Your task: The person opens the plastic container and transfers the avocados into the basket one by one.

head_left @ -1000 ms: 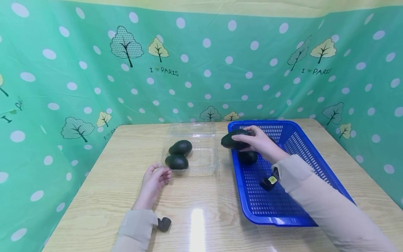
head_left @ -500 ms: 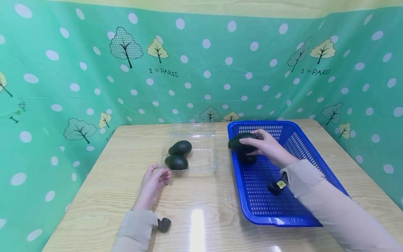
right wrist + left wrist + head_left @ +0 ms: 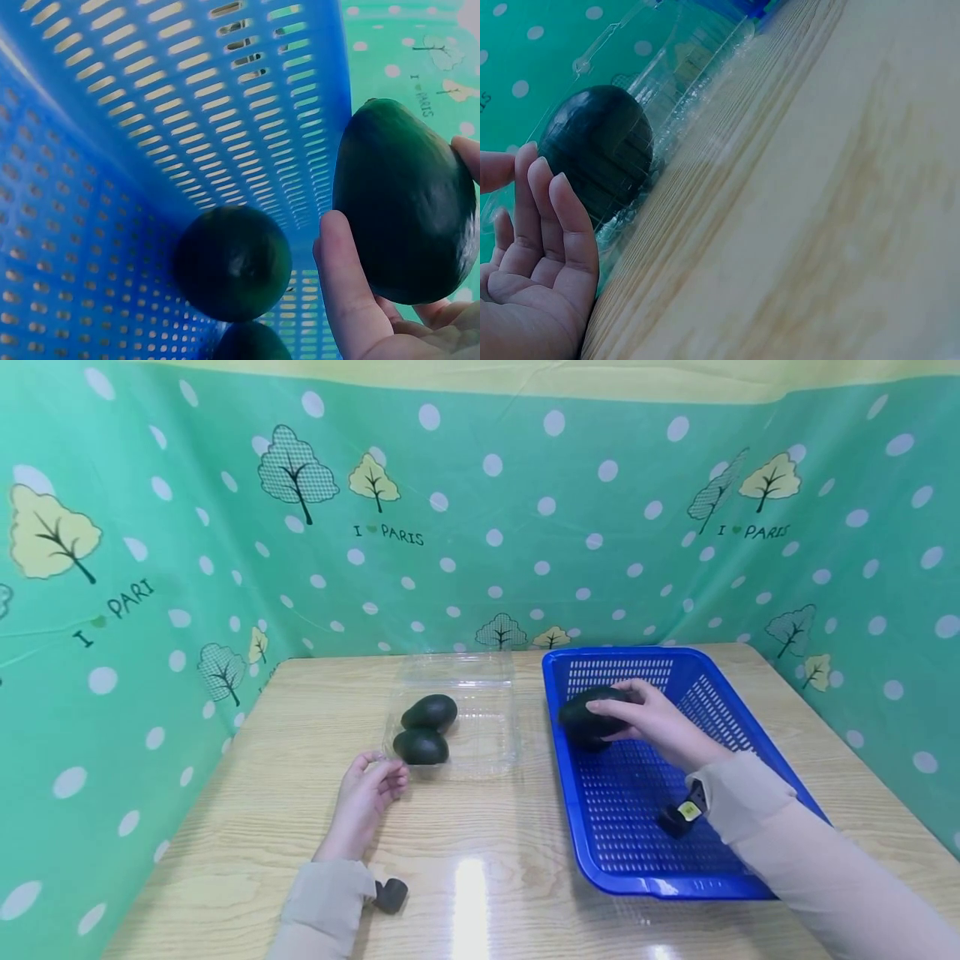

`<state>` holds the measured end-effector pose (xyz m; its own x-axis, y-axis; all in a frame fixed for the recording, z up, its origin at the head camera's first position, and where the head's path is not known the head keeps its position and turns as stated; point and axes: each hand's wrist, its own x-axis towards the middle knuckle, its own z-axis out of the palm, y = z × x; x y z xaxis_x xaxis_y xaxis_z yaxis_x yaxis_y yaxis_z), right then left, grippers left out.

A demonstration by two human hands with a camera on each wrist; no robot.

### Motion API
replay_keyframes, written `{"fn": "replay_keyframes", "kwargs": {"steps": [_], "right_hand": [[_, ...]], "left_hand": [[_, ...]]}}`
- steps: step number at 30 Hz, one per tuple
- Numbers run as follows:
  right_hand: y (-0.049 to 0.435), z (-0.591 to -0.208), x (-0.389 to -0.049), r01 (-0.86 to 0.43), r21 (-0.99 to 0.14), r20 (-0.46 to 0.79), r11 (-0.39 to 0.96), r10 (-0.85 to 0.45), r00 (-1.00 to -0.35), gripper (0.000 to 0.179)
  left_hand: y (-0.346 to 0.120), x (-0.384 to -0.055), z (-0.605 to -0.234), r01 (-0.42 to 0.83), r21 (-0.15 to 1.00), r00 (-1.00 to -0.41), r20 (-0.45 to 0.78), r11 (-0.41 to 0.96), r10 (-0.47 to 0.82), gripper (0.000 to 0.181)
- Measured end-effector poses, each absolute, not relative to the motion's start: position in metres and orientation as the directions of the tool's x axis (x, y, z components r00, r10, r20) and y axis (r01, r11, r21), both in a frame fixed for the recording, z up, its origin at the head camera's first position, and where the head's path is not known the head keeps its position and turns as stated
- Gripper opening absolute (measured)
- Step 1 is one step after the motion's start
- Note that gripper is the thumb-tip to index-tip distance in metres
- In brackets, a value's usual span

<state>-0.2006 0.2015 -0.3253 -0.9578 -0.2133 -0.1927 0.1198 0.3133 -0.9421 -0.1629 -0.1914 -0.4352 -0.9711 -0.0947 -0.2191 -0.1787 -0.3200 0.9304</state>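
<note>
On a wooden worktop [image 3: 457, 814], work seems partway: right fingers [image 3: 343, 262] hold an avocado [image 3: 405, 202] inside a blue basket [image 3: 633, 883] containing two others [image 3: 232, 262]; left of it, left fingers [image 3: 576, 229] pinch a clear box [image 3: 483, 727] where two more [image 3: 421, 747] remain.

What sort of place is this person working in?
Probably a makeshift tabletop workspace, though the wider room is hidden. A wood-grain table has printed green cloth hung around it, and a blue basket and clear plastic container stand on top.
</note>
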Motion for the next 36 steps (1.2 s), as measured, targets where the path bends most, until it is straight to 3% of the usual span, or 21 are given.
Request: {"fn": "replay_keyframes", "kwargs": {"steps": [36], "right_hand": [[0.234, -0.349, -0.19, 0.156, -0.885, -0.266, 0.438, -0.202, -0.942, 0.085]], "left_hand": [[-0.189, -0.155, -0.438, -0.183, 0.927, -0.969, -0.227, -0.328, -0.102, 0.023]]}}
